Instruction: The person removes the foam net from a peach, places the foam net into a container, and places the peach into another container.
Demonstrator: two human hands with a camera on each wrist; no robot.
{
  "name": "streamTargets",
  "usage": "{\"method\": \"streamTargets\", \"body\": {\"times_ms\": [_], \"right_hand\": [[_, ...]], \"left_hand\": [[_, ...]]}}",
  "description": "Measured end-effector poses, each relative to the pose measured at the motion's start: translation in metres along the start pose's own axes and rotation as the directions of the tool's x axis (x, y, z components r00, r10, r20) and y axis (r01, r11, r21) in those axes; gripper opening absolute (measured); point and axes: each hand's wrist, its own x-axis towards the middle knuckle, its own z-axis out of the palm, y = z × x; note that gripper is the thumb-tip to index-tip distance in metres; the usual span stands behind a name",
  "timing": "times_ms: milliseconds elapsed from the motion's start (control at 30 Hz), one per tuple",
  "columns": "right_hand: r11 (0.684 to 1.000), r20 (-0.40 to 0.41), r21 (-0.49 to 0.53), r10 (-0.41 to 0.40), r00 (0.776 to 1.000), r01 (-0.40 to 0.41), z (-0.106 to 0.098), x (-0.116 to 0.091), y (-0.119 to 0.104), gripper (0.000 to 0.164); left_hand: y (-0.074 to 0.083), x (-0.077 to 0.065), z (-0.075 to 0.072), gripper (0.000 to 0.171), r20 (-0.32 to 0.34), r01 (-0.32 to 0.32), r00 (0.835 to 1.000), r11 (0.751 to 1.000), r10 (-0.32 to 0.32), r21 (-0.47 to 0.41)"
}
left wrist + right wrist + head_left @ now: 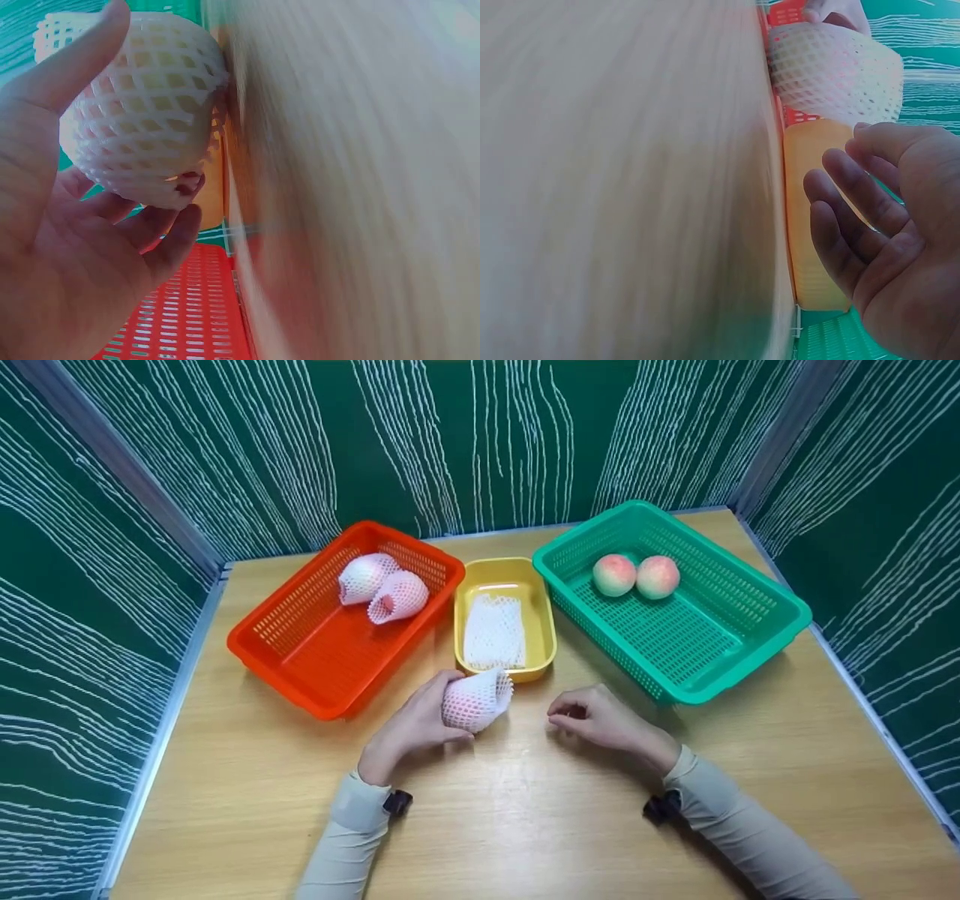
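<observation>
My left hand (414, 725) grips a peach in a white foam net (474, 703), low over the table in front of the yellow bin. In the left wrist view the thumb lies along one side of the netted peach (142, 97), the fingers curled under the other. The net's loose end points to the right in the head view. To the right, my right hand (602, 720) holds nothing, its fingers loosely bent. The right wrist view shows its fingers (866, 199) apart from the netted peach. White foam nets (495, 631) lie flat in the yellow bin (534, 619).
On the left, a red basket (300, 686) holds two netted peaches (399, 596). A green basket (667, 656) on the right holds two bare peaches (658, 577). Dark green panels with white lines (517, 435) wall the wooden table (510, 825) at the back and sides.
</observation>
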Motion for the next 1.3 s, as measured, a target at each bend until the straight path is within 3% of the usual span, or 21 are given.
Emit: {"method": "streamTargets", "body": {"times_ms": [367,633,1000,1133,1300], "right_hand": [[1.0,0.015,0.027,0.014,1.0,-0.014,0.002,-0.001,0.001,0.014],[0.999,0.011,0.04,-0.006,1.0,0.006,0.003,-0.002,0.001,0.012],[0.999,0.031,0.042,0.025,0.999,-0.027,0.002,-0.003,-0.002,0.015],[0.998,0.033,0.052,0.037,0.999,-0.039,0.002,-0.003,-0.003,0.016],[0.996,0.042,0.071,0.047,0.998,-0.05,0.002,-0.002,-0.004,0.017]], "left_hand": [[-0.004,0.002,0.0,0.084,0.026,0.025,0.999,1.0,-0.025,-0.018],[-0.006,0.002,-0.001,0.086,0.028,0.091,0.995,0.995,-0.092,0.048],[-0.013,-0.004,-0.01,0.093,0.035,0.123,0.992,0.991,-0.121,-0.053],[-0.016,-0.003,-0.011,0.09,0.057,0.121,0.992,0.987,-0.115,-0.103],[-0.016,0.001,-0.01,0.089,0.06,0.1,0.994,0.989,-0.094,-0.104]]}}
